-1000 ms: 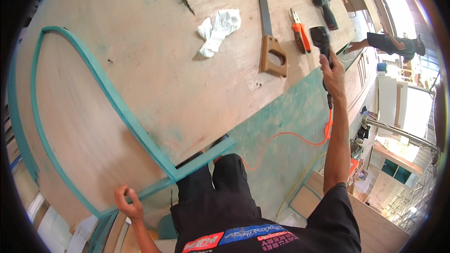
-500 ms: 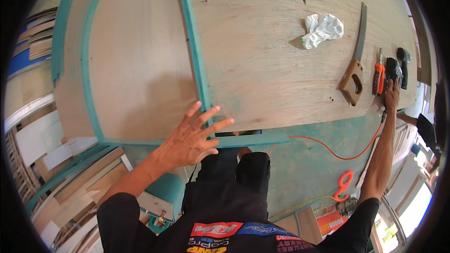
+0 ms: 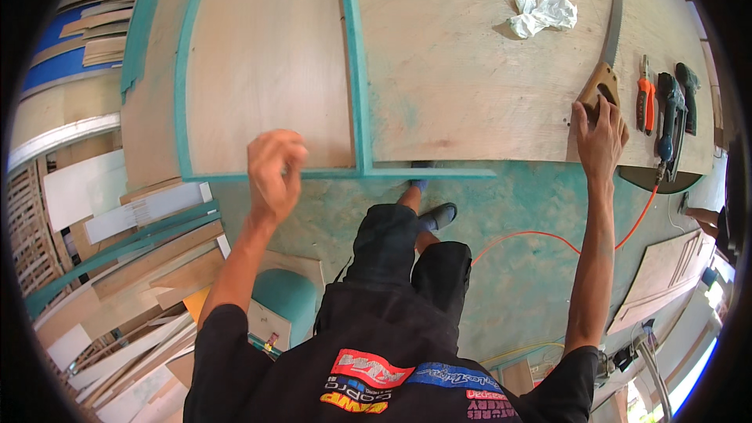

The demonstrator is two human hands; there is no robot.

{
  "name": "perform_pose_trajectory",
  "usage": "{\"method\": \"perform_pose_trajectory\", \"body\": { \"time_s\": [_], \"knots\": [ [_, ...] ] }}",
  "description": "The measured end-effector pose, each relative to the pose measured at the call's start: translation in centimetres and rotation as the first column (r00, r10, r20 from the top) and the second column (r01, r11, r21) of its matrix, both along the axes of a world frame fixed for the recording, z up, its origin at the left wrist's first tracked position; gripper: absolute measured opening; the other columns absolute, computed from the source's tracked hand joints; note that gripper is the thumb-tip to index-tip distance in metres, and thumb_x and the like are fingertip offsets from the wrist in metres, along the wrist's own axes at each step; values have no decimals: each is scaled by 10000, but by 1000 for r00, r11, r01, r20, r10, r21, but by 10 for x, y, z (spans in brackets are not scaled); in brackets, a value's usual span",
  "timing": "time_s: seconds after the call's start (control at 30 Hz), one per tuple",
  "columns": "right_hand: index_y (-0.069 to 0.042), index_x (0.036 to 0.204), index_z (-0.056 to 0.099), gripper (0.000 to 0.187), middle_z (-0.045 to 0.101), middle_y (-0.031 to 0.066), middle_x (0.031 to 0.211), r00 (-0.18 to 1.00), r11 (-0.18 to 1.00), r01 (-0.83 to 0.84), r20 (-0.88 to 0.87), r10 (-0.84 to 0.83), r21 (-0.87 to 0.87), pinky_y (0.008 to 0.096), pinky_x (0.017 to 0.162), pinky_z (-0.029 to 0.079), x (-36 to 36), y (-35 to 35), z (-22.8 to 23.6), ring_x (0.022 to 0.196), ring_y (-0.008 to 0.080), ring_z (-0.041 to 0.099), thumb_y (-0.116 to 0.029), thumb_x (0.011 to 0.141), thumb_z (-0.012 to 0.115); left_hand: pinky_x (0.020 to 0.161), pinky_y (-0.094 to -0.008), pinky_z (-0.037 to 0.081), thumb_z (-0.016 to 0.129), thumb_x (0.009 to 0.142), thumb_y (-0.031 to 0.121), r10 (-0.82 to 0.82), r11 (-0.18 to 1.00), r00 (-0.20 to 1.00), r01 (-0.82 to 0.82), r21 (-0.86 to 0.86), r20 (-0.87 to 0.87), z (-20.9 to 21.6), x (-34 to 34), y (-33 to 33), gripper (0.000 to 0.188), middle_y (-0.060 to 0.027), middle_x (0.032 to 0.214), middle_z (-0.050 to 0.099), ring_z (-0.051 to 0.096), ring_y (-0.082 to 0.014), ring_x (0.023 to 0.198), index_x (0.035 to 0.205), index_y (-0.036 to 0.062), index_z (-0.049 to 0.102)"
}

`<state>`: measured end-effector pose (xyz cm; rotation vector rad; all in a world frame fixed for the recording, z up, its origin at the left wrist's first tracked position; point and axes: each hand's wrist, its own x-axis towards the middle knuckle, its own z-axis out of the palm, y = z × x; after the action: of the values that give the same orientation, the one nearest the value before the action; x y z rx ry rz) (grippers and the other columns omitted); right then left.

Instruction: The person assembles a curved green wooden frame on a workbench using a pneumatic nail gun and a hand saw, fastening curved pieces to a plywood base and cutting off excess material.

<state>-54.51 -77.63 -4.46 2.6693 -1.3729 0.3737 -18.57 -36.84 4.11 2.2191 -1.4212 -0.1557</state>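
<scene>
While the wooden-handled saw (image 3: 604, 73) lies on the surface (image 3: 470, 94), blade pointing away from the person, the right hand (image 3: 601, 135), much the nearer, overlaps its handle with bent fingers; whether they grasp it I cannot tell. The left hand (image 3: 274, 171), loosely clenched, shows nothing held, near the teal frame (image 3: 359, 94).

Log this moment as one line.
left hand: curled near teal frame | right hand: at saw handle, grip unclear | tabletop: orange-handled pliers, black hosed tool, crumpled white wad
</scene>
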Motion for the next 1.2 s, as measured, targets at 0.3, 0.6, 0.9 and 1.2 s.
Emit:
{"method": "perform_pose_trajectory", "body": {
  "time_s": [0.3,0.6,0.9,1.2],
  "knots": [
    [6,1178,683,353,748,197,1012,963,986,161,227,-147,-43,448,871,518,1,-11,86,920,368,721,-251,940,641,1039,-436,499,667,945,470,429,903,898,-423,-79,98,-65,28,25,498,-144,1281,688,625,-313,1225,1183,36,722],
    [8,1217,633,242,667,72,827,258,779,-375,863,-433,503,250,641,479,-16,298,175,736,118,628,-118,1012,648,1022,-478,501,671,889,597,318,948,935,-314,-53,156,-67,32,39,616,-128,1344,658,593,-299,1273,1208,75,740],
    [39,1369,610,466,749,151,1063,536,753,-246,733,-419,611,282,777,547,29,460,117,892,153,699,-133,951,722,1121,-534,416,611,780,856,-121,985,955,81,152,273,-58,30,54,950,-179,1526,515,490,-368,1391,1383,123,653],
    [22,1383,609,487,760,152,1008,569,826,-266,773,-282,497,274,736,551,47,504,93,811,118,694,-145,945,742,1013,-481,501,681,579,942,-92,957,946,-3,289,312,-49,15,32,1098,-143,1271,592,570,-308,1198,1270,88,682]
  ]
}}
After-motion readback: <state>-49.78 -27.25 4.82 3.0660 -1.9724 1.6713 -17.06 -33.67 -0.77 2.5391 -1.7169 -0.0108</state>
